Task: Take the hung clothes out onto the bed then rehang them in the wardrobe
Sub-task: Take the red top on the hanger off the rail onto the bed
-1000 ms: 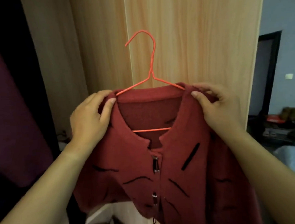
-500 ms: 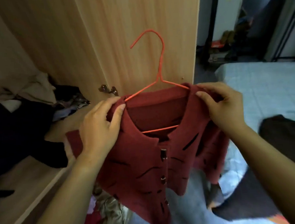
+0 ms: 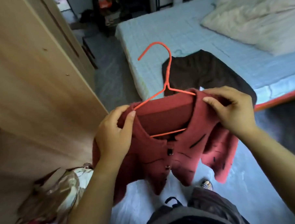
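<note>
Wardrobe panel on the left, crumpled clothes heaped at its foot. Your left hand pinches one cardigan shoulder, thumb on top. The hanger sits inside the collar, hook up. Your right hand pinches the other shoulder, fingers curled. Beyond, a dark garment lies flat on the bed, with a pillow far right.

Wardrobe panel close left — open mattress ahead beyond dark garment

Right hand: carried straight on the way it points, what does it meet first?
The right hand grips the red cardigan; beyond that, likely the brown garment lying on the bed, though depth is unclear.
</note>
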A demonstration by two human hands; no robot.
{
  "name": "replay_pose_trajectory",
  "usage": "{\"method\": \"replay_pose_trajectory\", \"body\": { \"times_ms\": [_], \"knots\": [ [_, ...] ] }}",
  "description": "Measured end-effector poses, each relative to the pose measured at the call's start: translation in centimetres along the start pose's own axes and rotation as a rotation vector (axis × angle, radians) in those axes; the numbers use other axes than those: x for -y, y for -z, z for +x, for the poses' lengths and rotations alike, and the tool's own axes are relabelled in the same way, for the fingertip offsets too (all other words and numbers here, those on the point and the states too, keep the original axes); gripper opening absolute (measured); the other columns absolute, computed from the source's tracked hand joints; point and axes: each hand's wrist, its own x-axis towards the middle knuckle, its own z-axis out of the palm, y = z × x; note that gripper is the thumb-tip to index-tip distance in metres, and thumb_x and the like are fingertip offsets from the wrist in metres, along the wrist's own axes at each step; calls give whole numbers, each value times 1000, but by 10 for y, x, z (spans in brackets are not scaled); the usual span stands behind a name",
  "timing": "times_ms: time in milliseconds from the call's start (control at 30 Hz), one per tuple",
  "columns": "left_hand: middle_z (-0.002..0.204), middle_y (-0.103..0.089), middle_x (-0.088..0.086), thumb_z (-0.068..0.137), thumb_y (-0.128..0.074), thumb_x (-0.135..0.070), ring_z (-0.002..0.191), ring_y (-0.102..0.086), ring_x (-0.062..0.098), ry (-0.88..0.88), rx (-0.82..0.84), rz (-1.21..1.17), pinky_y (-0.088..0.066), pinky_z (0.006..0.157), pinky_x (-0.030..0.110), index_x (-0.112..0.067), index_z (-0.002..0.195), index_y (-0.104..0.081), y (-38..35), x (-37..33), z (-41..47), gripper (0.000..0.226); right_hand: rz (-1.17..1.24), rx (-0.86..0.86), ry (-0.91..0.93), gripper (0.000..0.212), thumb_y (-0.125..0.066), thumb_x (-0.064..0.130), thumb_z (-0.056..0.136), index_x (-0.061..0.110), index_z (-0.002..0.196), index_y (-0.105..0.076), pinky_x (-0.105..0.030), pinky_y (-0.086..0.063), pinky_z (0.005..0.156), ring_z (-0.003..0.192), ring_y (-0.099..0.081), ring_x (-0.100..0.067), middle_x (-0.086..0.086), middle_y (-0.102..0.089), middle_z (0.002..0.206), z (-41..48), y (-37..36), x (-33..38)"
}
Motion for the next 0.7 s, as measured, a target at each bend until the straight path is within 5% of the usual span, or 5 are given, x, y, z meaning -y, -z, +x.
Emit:
{"method": "replay_pose_trajectory", "body": {
  "times_ms": [133, 300, 467, 700],
  "knots": [
    [101, -70, -9, 85, -55, -43, 97, -63, 11, -20, 131, -96, -47, 85, 26, -25, 102, -68, -78, -39, 20, 28, -95, -108, -56, 14, -69, 15, 84, 13, 97, -72, -12, -42, 84, 87, -56, 12, 7, -65, 92, 6, 57, -51],
    [99, -70, -11, 85, -57, -42, 94, -63, 8, -63, 230, -169, -46, 83, 23, -25, 102, -69, -181, -106, 51, 27, -165, -201, -109, 14, -70, 17, 83, 14, 97, -71, -15, -44, 83, 84, -60, 4, 9, -65, 93, 31, 135, -129],
    [99, -70, -10, 86, -59, -39, 94, -63, 6, -138, 265, -233, -47, 85, 20, -22, 103, -69, -269, -168, 93, 26, -218, -268, -98, 16, -70, 17, 83, 13, 98, -70, -16, -45, 82, 85, -55, 15, 6, -65, 94, 73, 199, -200],
    [92, -69, -14, 87, -61, -36, 89, -63, 2, -140, 222, -247, -48, 81, 20, -27, 100, -69, -338, -204, 170, 17, -171, -257, -79, 16, -70, 18, 83, 20, 99, -68, -14, -44, 83, 87, -56, 15, 9, -64, 95, 170, 215, -275]
  ]
}}
